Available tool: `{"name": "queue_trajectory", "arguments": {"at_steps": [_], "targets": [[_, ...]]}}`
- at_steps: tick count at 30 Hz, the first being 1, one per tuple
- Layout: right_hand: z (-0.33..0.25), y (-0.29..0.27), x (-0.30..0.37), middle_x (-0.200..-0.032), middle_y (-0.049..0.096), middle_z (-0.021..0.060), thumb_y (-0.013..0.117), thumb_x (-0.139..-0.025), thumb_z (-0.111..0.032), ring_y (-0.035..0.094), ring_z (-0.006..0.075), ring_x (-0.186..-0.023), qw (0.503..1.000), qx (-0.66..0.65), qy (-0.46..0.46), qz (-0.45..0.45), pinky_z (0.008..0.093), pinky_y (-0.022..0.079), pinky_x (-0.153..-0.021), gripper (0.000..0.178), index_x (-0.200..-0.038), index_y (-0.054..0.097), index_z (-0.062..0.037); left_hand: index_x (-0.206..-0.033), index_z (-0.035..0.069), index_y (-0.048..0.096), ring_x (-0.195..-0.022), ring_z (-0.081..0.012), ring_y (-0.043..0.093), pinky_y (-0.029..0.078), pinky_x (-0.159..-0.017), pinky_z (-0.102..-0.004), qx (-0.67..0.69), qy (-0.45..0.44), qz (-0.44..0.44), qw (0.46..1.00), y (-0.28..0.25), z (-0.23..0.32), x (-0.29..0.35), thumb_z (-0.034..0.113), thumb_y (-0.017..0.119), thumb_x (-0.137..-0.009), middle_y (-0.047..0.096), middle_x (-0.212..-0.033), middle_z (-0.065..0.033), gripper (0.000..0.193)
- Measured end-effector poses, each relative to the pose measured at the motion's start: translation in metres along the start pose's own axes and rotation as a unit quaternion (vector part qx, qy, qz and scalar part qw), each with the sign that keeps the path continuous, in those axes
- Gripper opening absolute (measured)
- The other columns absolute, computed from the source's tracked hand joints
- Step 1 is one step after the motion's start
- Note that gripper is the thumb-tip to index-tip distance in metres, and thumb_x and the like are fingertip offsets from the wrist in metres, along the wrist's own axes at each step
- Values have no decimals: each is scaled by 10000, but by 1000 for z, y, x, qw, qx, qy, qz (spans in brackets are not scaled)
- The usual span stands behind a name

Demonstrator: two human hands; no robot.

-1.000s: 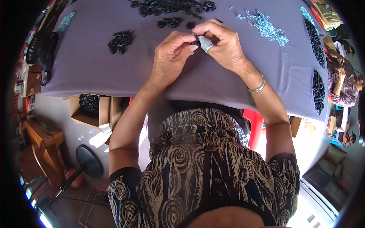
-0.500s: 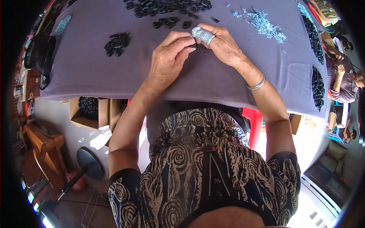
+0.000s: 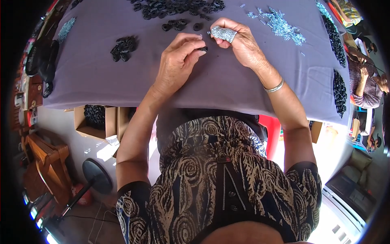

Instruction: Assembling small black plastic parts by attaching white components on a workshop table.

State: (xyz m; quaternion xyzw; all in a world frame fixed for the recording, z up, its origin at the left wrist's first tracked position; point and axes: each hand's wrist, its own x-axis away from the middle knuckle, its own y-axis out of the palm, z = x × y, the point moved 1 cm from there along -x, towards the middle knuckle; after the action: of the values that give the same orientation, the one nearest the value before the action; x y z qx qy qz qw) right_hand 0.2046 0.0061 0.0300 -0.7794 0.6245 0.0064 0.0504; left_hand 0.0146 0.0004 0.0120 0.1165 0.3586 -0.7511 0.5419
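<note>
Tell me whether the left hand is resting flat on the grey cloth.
No: the left hand is raised with its fingertips pinching a small black ring above the grey cloth.

Worktop (image 3: 101, 81): ring pile (image 3: 178, 6) at far edge, small heap (image 3: 123, 48) left, clips (image 3: 280, 25) far right; box (image 3: 94, 121) under left edge.

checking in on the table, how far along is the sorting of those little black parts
Done, by the look of it: a small group of black ring parts set apart at the left. In hand: the left hand pinches one black part, while the right hand holds a silvery bundle. Left: the large black pile and loose silver pieces.
</note>
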Motion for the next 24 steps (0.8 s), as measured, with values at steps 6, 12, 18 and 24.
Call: {"name": "queue_trajectory", "arguments": {"at_steps": [6,12,18,24], "targets": [[3,-1,-1,-706,556,26,573,-873,-140,501,77,-666,982,185,-33,23,245,445,-639,123,-943,609,-46,-1034,42,639,-845,-165,619,499,-726,-251,-16,-65,4,998,-4,-6,1,8,657,-819,624,-1005,-79,219],[-2,9,4,-736,545,-26,604,-883,-97,478,46,-709,972,226,-55,1,219,433,-655,78,-927,592,-35,-981,22,639,-668,-186,604,486,-614,-274,-4,-63,51,997,-2,-9,0,-2,671,-797,630,-845,-90,188],[2,14,4,-732,542,9,619,-867,-74,464,59,-698,966,245,-83,-5,223,435,-655,90,-939,581,-35,-993,25,641,-700,-175,607,489,-634,-272,2,-84,20,996,-3,-13,2,5,671,-800,631,-881,-89,196],[3,15,3,-767,593,59,638,-825,-22,529,120,-672,944,285,-168,4,252,468,-644,126,-940,587,-38,-993,34,656,-778,-179,612,497,-652,-275,13,-66,48,997,-2,-14,2,7,677,-799,621,-1012,-82,197]]}}
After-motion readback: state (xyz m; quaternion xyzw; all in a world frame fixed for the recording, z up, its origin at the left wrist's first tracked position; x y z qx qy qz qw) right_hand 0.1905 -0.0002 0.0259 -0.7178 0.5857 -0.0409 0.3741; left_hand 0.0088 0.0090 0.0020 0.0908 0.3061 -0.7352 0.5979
